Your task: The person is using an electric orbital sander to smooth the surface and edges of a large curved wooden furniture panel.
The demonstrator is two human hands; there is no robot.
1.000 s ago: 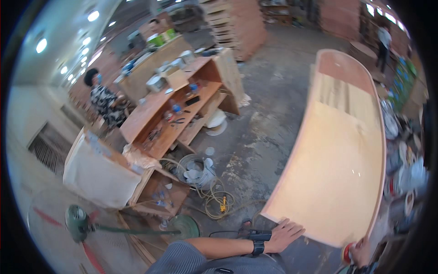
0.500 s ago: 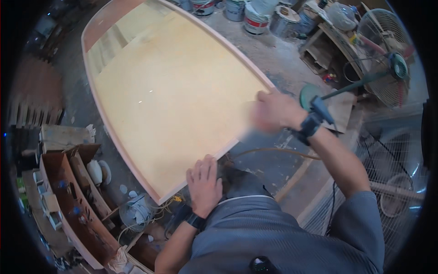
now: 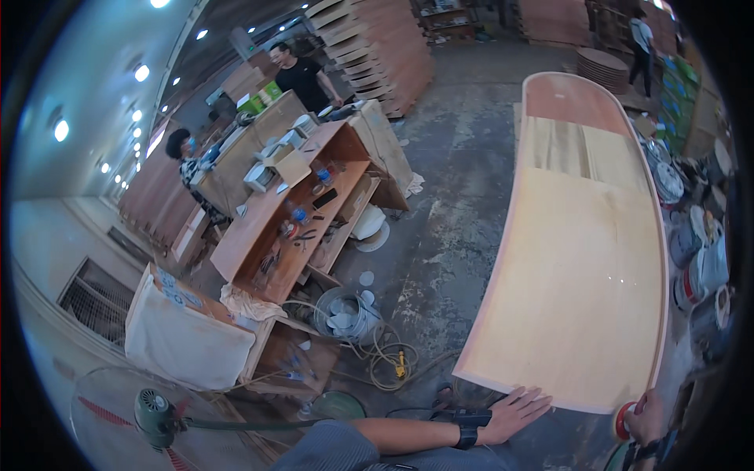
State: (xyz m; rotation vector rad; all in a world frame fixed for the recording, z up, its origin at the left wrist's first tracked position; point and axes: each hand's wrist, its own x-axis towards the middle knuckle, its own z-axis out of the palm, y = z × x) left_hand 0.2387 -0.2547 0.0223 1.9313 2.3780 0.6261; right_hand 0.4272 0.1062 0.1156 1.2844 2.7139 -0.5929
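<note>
A long pale-wood panel [image 3: 581, 259] stretches away from me on the right, with a raised pinkish rim and a rounded, reddish far end. My left hand [image 3: 510, 416] lies at its near edge, fingers stretched out, fingertips touching the rim. By the panel's near right corner, my right hand [image 3: 647, 418] is closed around a round red-and-white object [image 3: 625, 421], perhaps a pad; its exact kind is unclear. Both wrists wear dark bands.
Left of the floor aisle stands a reddish wooden workbench [image 3: 287, 243] holding tools and tubs. Near it are a clear bucket [image 3: 345, 314], a coiled hose [image 3: 393, 365] and a standing fan [image 3: 157, 412]. Paint pails [image 3: 683, 286] line the right. Several people stand farther back.
My view has swung left and up, bringing the workbench and people into sight. The panel now appears farther right. My right hand, blurred before, now shows a red-and-white object at the corner.
</note>
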